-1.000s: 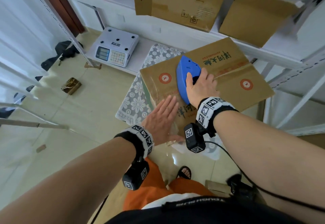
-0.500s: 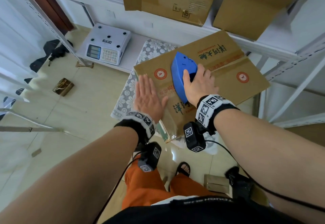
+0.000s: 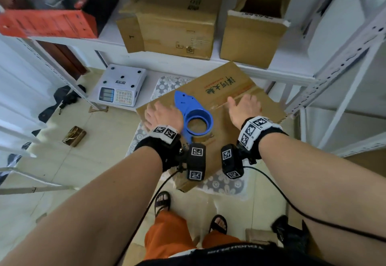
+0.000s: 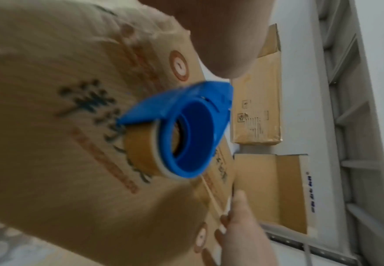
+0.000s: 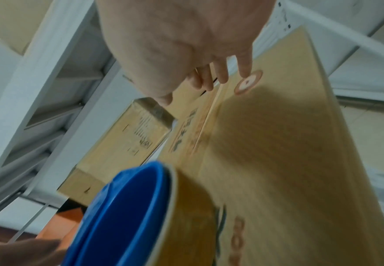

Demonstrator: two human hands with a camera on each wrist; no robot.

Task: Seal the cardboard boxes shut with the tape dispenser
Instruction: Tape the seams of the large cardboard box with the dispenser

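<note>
A printed cardboard box (image 3: 221,90) lies closed on a floral mat, with clear tape along its middle seam. The blue tape dispenser (image 3: 193,116) with its brown tape roll lies on its side on the box top, held by neither hand. My left hand (image 3: 153,112) rests flat on the box's left end, right beside the dispenser. My right hand (image 3: 242,101) is spread, fingers straight, over the seam at the box's right end. The left wrist view shows the dispenser (image 4: 186,136) on the box (image 4: 50,81). The right wrist view shows straight fingers (image 5: 223,75) above the box (image 5: 289,153).
On the white shelf (image 3: 240,67) behind stand a closed carton (image 3: 177,19) and an open carton (image 3: 254,25). A red and black box (image 3: 54,15) sits at upper left. A digital scale (image 3: 121,86) rests on the low shelf. Metal shelf uprights (image 3: 342,61) stand at the right.
My right hand let go of the dispenser, which now lies on its side, and moved to the box's right end. My left hand slid to the left end.
</note>
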